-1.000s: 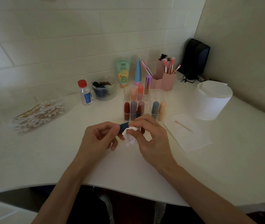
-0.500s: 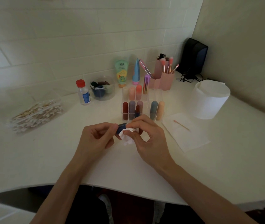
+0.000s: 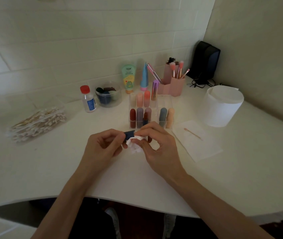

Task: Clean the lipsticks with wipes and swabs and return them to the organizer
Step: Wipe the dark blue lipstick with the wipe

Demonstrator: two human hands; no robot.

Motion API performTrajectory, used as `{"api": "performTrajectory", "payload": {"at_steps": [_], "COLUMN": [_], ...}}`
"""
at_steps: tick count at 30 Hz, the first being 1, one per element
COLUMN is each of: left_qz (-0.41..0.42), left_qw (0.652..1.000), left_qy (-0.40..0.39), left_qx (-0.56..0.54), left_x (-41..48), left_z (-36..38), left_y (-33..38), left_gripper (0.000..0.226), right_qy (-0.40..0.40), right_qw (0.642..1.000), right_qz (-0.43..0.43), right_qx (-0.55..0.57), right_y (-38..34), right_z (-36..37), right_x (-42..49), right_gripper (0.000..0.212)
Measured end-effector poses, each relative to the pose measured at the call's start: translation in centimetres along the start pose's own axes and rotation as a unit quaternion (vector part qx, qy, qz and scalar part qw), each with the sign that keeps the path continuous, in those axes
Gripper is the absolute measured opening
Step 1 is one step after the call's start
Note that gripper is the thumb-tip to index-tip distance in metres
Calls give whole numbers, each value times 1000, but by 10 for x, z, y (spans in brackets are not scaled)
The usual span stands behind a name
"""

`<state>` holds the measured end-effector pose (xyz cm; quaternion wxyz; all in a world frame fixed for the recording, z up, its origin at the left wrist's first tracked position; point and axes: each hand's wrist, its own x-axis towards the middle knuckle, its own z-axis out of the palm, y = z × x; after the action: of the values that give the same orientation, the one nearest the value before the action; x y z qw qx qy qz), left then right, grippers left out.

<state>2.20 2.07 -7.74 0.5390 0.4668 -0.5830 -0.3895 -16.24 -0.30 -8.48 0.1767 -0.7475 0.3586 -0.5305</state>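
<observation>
Head view, looking down: at the middle of the frame we see the left hand (image 3: 102, 145) curled, its thumb and fingertips gripping a short dark blue lipstick tube (image 3: 129, 134) that lies level above the table (image 3: 51, 169). The right hand (image 3: 158, 149) is curled too, and pinches a soft, crumpled white wipe (image 3: 134, 144) against the tube's right end. The hands nearly meet around it.

Just above the hands stands the organizer (image 3: 164, 102), a clear hard plastic box split into square cells. Rounded, matte lipsticks (image 3: 139, 118) stand upright in it, in red, mauve, grey-blue, peach and pink. One in the front row shows a bare dark red tip.

At the left of the frame we see a heap of thin cotton swabs (image 3: 38, 123) in a clear tray. To the upper right of it stand a small clear bottle (image 3: 87, 99) with a red cap and a round clear jar (image 3: 108, 94) of dark sponges. At upper centre a pink, angular brush holder (image 3: 173, 83) stands by the tiled wall. At the right sits a thick white paper roll (image 3: 222, 107), and below it a flat white sheet (image 3: 201, 147) with a single swab (image 3: 193, 134) lying on it.
</observation>
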Motion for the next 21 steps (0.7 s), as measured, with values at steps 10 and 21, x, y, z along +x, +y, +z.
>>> {"api": "performTrajectory", "payload": {"at_steps": [10, 21], "left_qz": [-25, -6], "left_qw": [1000, 999], "left_qy": [-18, -19], "left_qx": [0, 31], "left_x": [-2, -1], "left_z": [1, -1], "left_y": [2, 1], "left_gripper": [37, 33], "right_qy": [-10, -7], "right_qw": [999, 1000], "right_qz": [19, 20], "right_qx": [26, 18], "right_y": [0, 2], "right_z": [0, 3], "right_x": [1, 0], "right_gripper": [6, 7]}}
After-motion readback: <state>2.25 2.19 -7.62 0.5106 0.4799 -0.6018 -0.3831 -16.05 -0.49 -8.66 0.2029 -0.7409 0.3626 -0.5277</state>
